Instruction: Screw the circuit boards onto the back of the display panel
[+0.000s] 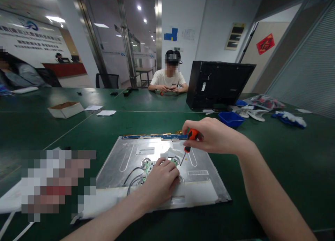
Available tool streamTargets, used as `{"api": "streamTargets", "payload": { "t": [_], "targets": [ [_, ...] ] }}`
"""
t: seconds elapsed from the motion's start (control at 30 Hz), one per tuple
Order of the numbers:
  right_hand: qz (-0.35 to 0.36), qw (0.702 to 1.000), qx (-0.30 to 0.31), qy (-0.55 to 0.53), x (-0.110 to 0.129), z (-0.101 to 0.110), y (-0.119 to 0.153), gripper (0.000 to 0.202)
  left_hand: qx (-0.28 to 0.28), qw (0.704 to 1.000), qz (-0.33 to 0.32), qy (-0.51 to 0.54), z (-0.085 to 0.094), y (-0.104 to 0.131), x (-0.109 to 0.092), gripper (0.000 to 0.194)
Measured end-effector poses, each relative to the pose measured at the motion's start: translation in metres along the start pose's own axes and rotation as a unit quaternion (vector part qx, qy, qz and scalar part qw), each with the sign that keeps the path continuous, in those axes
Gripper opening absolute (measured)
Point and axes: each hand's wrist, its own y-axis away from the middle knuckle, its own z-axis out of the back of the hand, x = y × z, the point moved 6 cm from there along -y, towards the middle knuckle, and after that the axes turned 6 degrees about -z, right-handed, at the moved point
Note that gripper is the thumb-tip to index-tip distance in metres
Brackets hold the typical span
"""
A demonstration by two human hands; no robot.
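A flat silver metal display panel (201,164) lies on the green table, with a narrow blue circuit strip (146,137) along its far edge. My left hand (163,178) rests, fingers curled together, over the green circuit board (149,166) at the panel's middle, hiding much of it. Dark cables (132,173) run from the board's left side. In my right hand (211,134) is an orange and black screwdriver (193,134), gripped by the handle. Its thin shaft slants down and left, the tip near the board's right side; whether the tip touches anything I cannot tell.
A black monitor (220,84) stands behind, right of a seated person (169,77). Nearby are a blue tray (231,119), gloves (289,119) and a bagged bundle (264,102). Leftward are an open cardboard box (66,109), papers (106,113) and a blurred patch (52,185).
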Motion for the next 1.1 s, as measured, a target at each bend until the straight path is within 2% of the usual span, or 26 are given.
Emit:
{"api": "streamTargets", "payload": {
  "t": [0.33,1.1],
  "targets": [
    [0.033,0.997,0.050,-0.055,0.010,0.000,0.010,0.022,0.005,0.999,-0.021,0.023,0.011,0.003,-0.002,0.006],
    [0.054,0.995,0.063,-0.046,0.019,-0.002,0.011,0.020,-0.023,0.999,-0.036,-0.010,0.007,0.003,-0.005,0.009]
  ]
}}
